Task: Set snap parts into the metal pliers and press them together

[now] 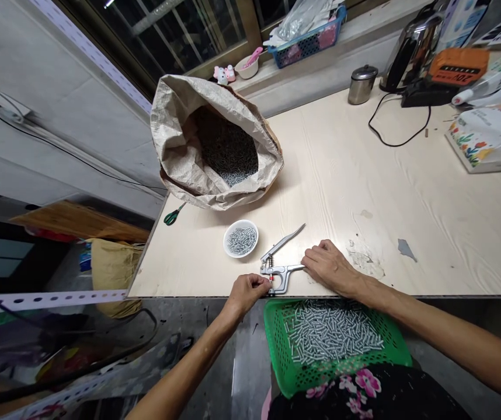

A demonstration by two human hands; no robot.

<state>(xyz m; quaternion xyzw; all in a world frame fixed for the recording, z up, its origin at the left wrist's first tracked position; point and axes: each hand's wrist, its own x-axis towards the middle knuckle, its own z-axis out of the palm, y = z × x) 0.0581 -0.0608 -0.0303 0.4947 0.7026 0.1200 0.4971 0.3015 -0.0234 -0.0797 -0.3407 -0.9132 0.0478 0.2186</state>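
Note:
Grey metal hand press pliers (pixel 280 270) lie near the front edge of the table, with their upper handle raised and a spring at the hinge. My right hand (pixel 330 269) has its fingers closed around the end of the lower handle. At the jaw, beside a small red part, my left hand (pixel 250 288) pinches with thumb and finger. Whatever sits between those fingertips is too small to make out. A white bowl (pixel 226 247) of small silvery metal pieces stands just beyond my left hand. Below the table edge, a green basket (pixel 275 350) holds many short metal pieces.
An open paper-lined sack (pixel 174 169) of metal pieces stands at the back left, near green-handled scissors (pixel 171 217). At the back right are a lidded metal canister (pixel 362 84), a kettle (pixel 412 49), a black cord (pixel 386 142) and a tissue pack (pixel 487 137).

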